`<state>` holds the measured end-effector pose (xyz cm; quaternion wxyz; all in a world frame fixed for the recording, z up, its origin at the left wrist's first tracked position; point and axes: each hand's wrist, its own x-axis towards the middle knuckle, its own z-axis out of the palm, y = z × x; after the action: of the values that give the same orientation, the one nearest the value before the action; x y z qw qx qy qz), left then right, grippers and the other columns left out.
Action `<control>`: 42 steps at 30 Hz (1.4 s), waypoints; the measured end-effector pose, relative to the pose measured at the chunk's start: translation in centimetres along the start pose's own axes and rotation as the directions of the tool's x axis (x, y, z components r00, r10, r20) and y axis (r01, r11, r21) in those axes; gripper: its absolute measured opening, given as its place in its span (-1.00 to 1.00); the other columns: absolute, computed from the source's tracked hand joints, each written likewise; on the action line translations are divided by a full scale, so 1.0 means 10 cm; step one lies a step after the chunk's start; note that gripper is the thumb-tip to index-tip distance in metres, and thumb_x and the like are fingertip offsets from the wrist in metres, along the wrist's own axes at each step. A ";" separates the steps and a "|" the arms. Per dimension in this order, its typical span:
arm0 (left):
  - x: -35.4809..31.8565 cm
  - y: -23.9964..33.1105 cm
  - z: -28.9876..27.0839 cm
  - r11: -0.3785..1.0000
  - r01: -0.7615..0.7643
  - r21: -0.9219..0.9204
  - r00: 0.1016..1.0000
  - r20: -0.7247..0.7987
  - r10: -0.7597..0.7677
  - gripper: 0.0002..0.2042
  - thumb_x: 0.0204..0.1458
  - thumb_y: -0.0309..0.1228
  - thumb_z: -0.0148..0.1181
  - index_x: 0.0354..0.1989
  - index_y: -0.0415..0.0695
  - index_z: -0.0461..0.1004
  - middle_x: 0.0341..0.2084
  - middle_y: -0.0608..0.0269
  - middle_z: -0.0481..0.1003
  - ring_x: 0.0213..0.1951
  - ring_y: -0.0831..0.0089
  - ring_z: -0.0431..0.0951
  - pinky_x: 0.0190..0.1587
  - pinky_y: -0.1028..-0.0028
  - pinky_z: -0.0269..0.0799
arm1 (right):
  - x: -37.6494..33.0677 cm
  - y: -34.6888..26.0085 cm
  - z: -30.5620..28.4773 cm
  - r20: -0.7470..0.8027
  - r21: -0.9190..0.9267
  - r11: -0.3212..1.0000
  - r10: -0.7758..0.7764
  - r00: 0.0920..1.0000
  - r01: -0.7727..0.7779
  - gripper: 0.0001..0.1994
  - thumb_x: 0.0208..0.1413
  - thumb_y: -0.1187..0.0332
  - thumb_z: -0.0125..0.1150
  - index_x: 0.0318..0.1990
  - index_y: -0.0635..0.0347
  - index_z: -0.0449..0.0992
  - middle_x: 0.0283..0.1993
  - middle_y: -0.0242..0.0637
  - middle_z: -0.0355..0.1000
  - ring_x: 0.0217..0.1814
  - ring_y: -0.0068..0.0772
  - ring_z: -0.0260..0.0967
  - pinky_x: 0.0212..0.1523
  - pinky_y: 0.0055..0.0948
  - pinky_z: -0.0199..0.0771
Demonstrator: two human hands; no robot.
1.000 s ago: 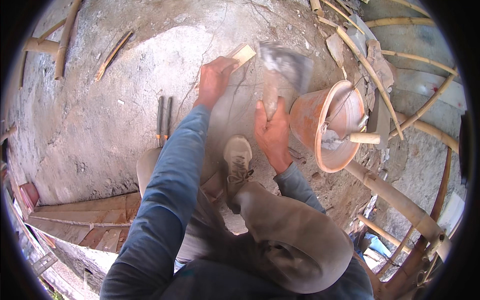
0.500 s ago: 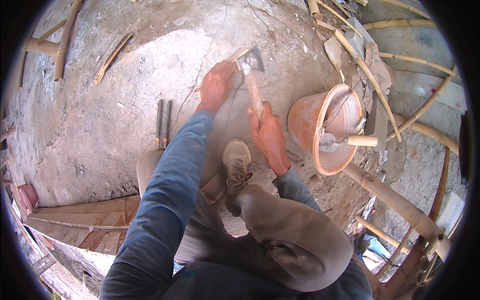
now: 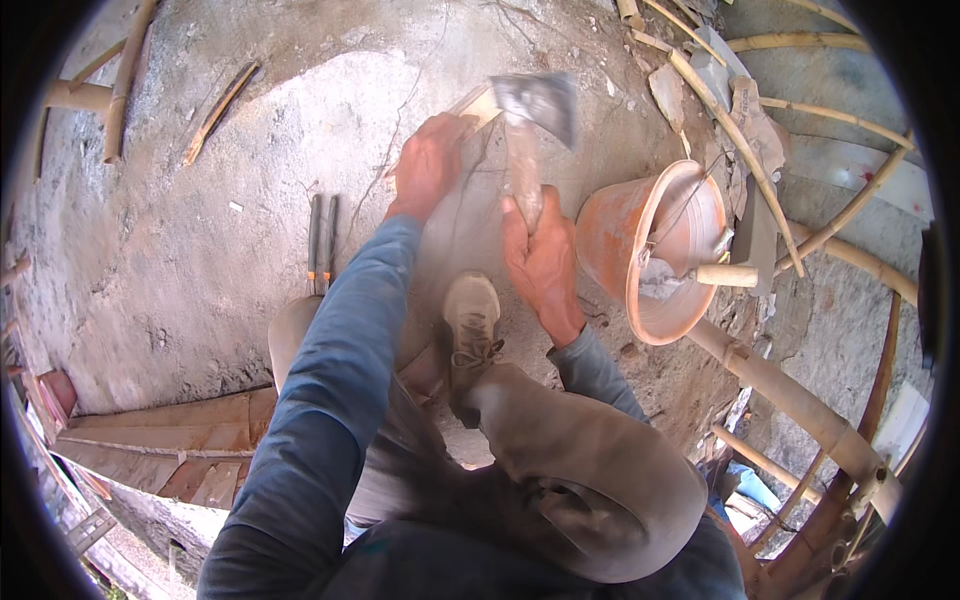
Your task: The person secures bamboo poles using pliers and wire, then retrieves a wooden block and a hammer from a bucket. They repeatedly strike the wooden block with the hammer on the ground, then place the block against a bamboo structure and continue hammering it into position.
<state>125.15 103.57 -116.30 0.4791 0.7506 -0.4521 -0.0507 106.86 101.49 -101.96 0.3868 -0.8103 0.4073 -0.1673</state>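
My left hand (image 3: 428, 165) is closed around a short strip of wood (image 3: 483, 106), whose pale end sticks out past the fingers toward the upper right. In my right hand (image 3: 545, 255) is the handle of a hatchet (image 3: 522, 160), its broad grey blade smeared by motion. The blade is just right of the strip's pale end; whether they touch I cannot tell. Most of the strip is hidden under my left hand.
To the right, an orange bucket (image 3: 610, 235) leans over, with a wooden-handled tool (image 3: 728, 275) in it. A dark-handled tool (image 3: 314, 240) lies by my left knee. A split stick (image 3: 220, 113) rests at the upper left. Bamboo poles (image 3: 790, 395) line the right side.
The hatchet blade has swung slightly up and to the right, away from the strip's end. My right hand rose a little with it; my left hand keeps its grip.
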 end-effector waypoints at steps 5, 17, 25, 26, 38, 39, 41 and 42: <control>0.00 -0.05 -0.02 1.000 -0.004 -0.005 1.000 0.020 0.005 -0.86 0.26 -0.54 0.30 -0.07 -0.24 0.71 -0.16 0.01 0.69 -0.18 -0.02 0.71 -0.09 0.16 0.63 | 0.00 0.15 0.03 0.138 -0.129 0.987 0.113 0.984 -0.096 -0.67 0.45 0.21 0.23 -0.10 0.38 0.40 -0.56 0.20 0.45 -0.50 0.35 0.53 -0.48 0.11 0.41; -0.11 -0.04 0.02 1.000 -0.023 -0.012 0.999 0.038 0.023 -0.85 0.22 -0.60 0.30 -0.08 -0.26 0.71 -0.16 0.00 0.69 -0.17 -0.02 0.72 -0.11 0.16 0.64 | -0.09 0.18 0.03 0.146 -0.238 0.970 0.087 0.985 -0.051 -0.67 0.46 0.20 0.21 -0.12 0.39 0.43 -0.54 0.21 0.48 -0.48 0.36 0.54 -0.48 0.12 0.43; -0.02 0.02 -0.05 0.988 0.122 -0.092 0.990 0.079 -0.115 -0.78 0.20 -0.46 0.35 0.01 -0.17 0.69 -0.06 0.04 0.67 -0.04 0.01 0.69 0.05 0.15 0.61 | 0.04 0.03 0.01 0.062 -0.075 0.995 0.068 0.996 -0.063 -0.64 0.46 0.19 0.21 -0.13 0.42 0.43 -0.55 0.25 0.46 -0.47 0.37 0.54 -0.47 0.12 0.43; -0.01 0.07 -0.06 0.979 0.158 -0.126 0.985 0.087 -0.148 -0.77 0.18 -0.43 0.36 0.00 -0.13 0.68 -0.06 0.05 0.65 -0.01 0.00 0.66 0.08 0.12 0.58 | 0.02 0.01 0.00 0.062 -0.088 0.993 0.089 0.994 -0.083 -0.64 0.46 0.19 0.21 -0.13 0.43 0.43 -0.54 0.25 0.46 -0.47 0.37 0.55 -0.46 0.12 0.43; -0.11 0.01 -0.04 0.982 -0.056 0.178 0.993 0.113 0.036 -0.56 0.18 -0.45 0.41 0.24 -0.21 0.56 0.25 -0.05 0.59 0.29 -0.05 0.56 0.38 0.13 0.48 | -0.03 0.01 0.02 0.089 -0.073 0.992 0.108 0.990 -0.102 -0.65 0.46 0.19 0.21 -0.11 0.42 0.43 -0.54 0.24 0.47 -0.50 0.35 0.54 -0.50 0.11 0.41; -0.10 0.03 -0.05 0.989 0.009 0.144 0.990 0.141 -0.029 -0.56 0.18 -0.45 0.41 0.25 -0.19 0.56 0.25 -0.06 0.58 0.27 -0.05 0.58 0.35 0.12 0.51 | -0.03 -0.01 0.01 0.066 -0.032 0.995 0.097 0.993 -0.095 -0.65 0.46 0.19 0.21 -0.11 0.42 0.43 -0.55 0.24 0.47 -0.50 0.36 0.54 -0.50 0.12 0.41; -0.08 0.07 -0.07 0.986 0.142 0.085 0.967 0.203 -0.156 -0.55 0.17 -0.46 0.40 0.26 -0.14 0.56 0.26 -0.07 0.58 0.22 -0.06 0.62 0.29 0.10 0.57 | -0.06 0.06 0.03 0.100 -0.052 0.992 0.120 0.988 -0.115 -0.65 0.46 0.19 0.21 -0.12 0.42 0.42 -0.57 0.20 0.46 -0.53 0.32 0.53 -0.51 0.10 0.41; -0.09 0.05 -0.04 0.989 0.125 0.079 0.973 0.184 -0.137 -0.56 0.17 -0.47 0.37 0.26 -0.08 0.55 0.23 -0.06 0.59 0.18 -0.08 0.63 0.26 0.07 0.58 | -0.05 0.09 0.03 0.115 -0.065 0.991 0.125 0.986 -0.118 -0.65 0.46 0.19 0.21 -0.12 0.42 0.42 -0.57 0.18 0.45 -0.54 0.30 0.52 -0.52 0.09 0.41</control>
<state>124.54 104.39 -116.04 0.4042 0.7863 -0.4464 -0.1378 106.26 101.76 -102.83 0.3959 -0.8035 0.4368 -0.0830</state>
